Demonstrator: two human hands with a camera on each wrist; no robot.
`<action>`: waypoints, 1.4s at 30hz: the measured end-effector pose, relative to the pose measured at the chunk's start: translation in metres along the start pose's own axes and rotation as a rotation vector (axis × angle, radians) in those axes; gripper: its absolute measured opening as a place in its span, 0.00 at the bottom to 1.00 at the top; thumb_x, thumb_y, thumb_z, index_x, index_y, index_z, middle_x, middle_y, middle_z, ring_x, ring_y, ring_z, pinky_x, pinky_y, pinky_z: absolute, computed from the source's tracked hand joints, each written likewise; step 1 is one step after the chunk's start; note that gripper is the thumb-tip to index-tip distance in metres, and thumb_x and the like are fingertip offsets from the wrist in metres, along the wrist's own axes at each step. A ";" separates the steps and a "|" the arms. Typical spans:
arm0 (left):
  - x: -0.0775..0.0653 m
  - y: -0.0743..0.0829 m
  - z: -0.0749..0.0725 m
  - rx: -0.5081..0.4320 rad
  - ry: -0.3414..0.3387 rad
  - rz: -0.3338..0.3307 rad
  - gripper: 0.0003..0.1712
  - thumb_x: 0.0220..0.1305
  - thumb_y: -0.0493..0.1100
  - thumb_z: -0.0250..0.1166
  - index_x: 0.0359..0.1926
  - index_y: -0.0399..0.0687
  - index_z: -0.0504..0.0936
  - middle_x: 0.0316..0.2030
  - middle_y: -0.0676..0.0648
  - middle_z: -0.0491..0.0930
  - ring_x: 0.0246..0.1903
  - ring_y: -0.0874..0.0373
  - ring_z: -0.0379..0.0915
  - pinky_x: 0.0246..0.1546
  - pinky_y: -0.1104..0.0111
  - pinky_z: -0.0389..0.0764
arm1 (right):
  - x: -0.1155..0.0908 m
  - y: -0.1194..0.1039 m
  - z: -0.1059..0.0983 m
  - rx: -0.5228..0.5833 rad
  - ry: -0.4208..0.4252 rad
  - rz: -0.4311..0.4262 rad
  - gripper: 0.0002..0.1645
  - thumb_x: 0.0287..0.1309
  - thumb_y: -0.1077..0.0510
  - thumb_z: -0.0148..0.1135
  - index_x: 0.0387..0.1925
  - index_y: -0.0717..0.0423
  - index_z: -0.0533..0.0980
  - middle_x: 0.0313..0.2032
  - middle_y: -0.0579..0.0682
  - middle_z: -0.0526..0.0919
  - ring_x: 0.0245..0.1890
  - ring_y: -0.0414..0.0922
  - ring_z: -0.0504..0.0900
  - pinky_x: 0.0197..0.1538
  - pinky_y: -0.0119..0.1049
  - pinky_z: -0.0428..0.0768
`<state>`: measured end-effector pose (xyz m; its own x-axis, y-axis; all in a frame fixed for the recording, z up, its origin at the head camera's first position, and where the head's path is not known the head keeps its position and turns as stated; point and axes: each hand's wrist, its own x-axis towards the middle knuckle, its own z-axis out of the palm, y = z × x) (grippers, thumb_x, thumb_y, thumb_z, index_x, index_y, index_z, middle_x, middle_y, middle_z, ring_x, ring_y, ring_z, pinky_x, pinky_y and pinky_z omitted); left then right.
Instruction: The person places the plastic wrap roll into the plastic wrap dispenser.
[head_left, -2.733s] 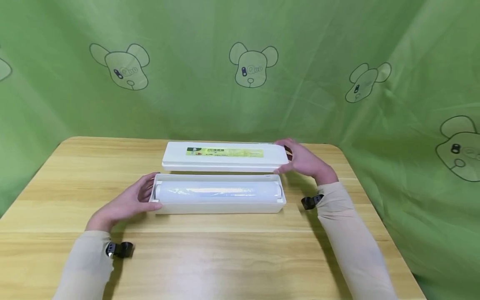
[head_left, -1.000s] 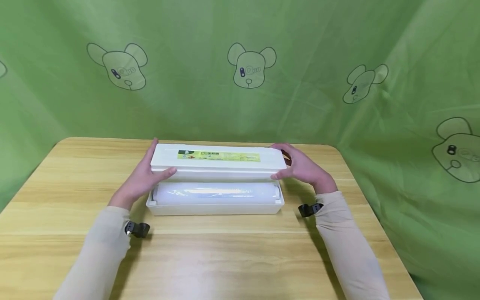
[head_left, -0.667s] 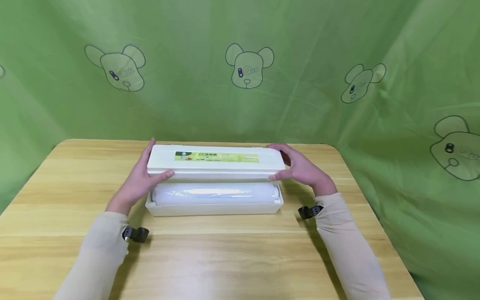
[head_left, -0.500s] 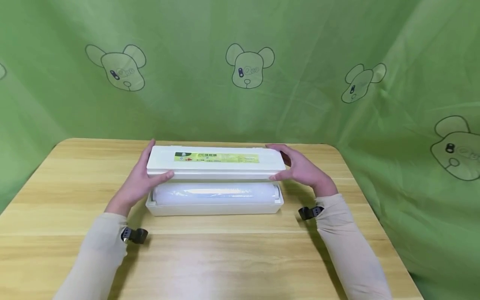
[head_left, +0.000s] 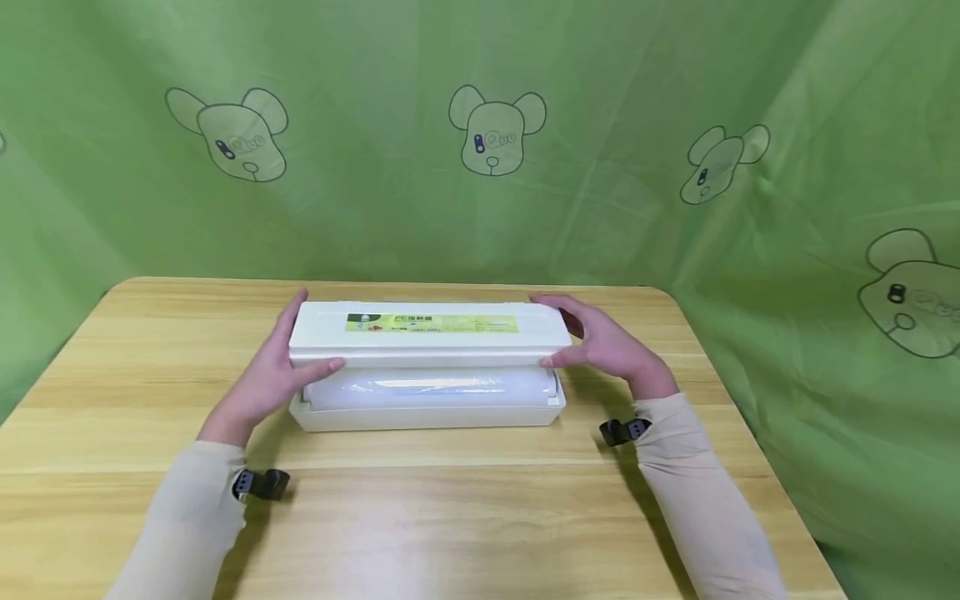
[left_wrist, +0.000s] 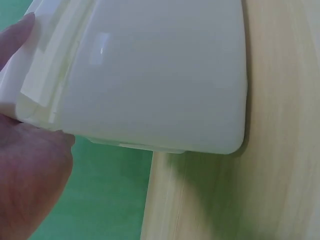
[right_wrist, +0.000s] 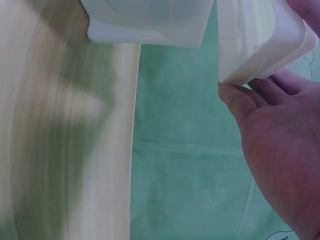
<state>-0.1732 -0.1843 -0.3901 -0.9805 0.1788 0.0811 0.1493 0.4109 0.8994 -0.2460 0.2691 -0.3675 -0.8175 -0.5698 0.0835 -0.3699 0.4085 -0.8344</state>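
A long white lid (head_left: 435, 342) with a yellow-green label is held between my two hands over a white box (head_left: 427, 418). In the box lies a roll of clear plastic wrap (head_left: 435, 387); its back part is hidden under the lid. My left hand (head_left: 270, 375) grips the lid's left end, thumb along the front edge. At the other end my right hand (head_left: 600, 340) grips it, thumb in front and fingers behind. The right wrist view shows a gap between the raised lid (right_wrist: 260, 40) and the box (right_wrist: 150, 22). In the left wrist view, the lid (left_wrist: 47, 55) overlaps the box end (left_wrist: 160, 75).
The box stands on a light wood table (head_left: 450, 517) with rounded back corners. Behind and to the right hangs a green curtain (head_left: 375, 217) printed with mouse heads. Each wrist wears a small black camera.
My left hand left the box's end and took hold of the lid's left end. Both hands have brought the lid forward, and it now covers the back of the wrap roll.
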 end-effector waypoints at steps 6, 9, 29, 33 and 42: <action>-0.004 -0.001 0.001 0.004 -0.002 0.008 0.65 0.58 0.51 0.73 0.78 0.63 0.32 0.77 0.47 0.33 0.73 0.39 0.30 0.68 0.36 0.38 | -0.004 -0.002 0.002 -0.018 0.010 -0.004 0.56 0.43 0.61 0.80 0.72 0.58 0.60 0.69 0.55 0.63 0.67 0.51 0.64 0.69 0.50 0.61; -0.007 -0.002 0.001 0.010 -0.001 0.013 0.64 0.58 0.51 0.73 0.78 0.64 0.32 0.77 0.48 0.33 0.73 0.39 0.30 0.67 0.35 0.38 | -0.005 -0.002 0.005 -0.013 0.008 -0.014 0.56 0.43 0.61 0.80 0.72 0.58 0.60 0.69 0.54 0.64 0.66 0.49 0.65 0.69 0.50 0.62; -0.020 -0.013 0.004 -0.037 -0.040 0.003 0.62 0.60 0.48 0.72 0.78 0.66 0.32 0.77 0.44 0.33 0.74 0.40 0.29 0.67 0.35 0.38 | -0.020 0.003 0.020 0.066 0.007 -0.030 0.52 0.40 0.65 0.81 0.67 0.58 0.64 0.62 0.52 0.68 0.60 0.49 0.70 0.61 0.48 0.74; -0.021 -0.015 0.006 -0.040 -0.055 0.002 0.60 0.61 0.47 0.70 0.78 0.61 0.35 0.76 0.38 0.35 0.73 0.36 0.32 0.67 0.35 0.39 | -0.023 0.005 0.020 0.037 0.008 -0.017 0.52 0.39 0.63 0.82 0.67 0.57 0.64 0.62 0.51 0.69 0.60 0.48 0.69 0.61 0.47 0.73; -0.023 -0.018 0.014 -0.121 -0.050 0.034 0.60 0.56 0.38 0.73 0.77 0.46 0.40 0.73 0.31 0.46 0.70 0.36 0.46 0.70 0.43 0.48 | -0.030 0.007 0.023 0.048 -0.002 -0.016 0.52 0.39 0.64 0.81 0.66 0.58 0.64 0.62 0.52 0.68 0.59 0.50 0.70 0.59 0.48 0.76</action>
<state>-0.1512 -0.1835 -0.4141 -0.9671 0.2367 0.0931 0.1625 0.2936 0.9420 -0.2141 0.2726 -0.3888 -0.8108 -0.5773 0.0961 -0.3613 0.3647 -0.8582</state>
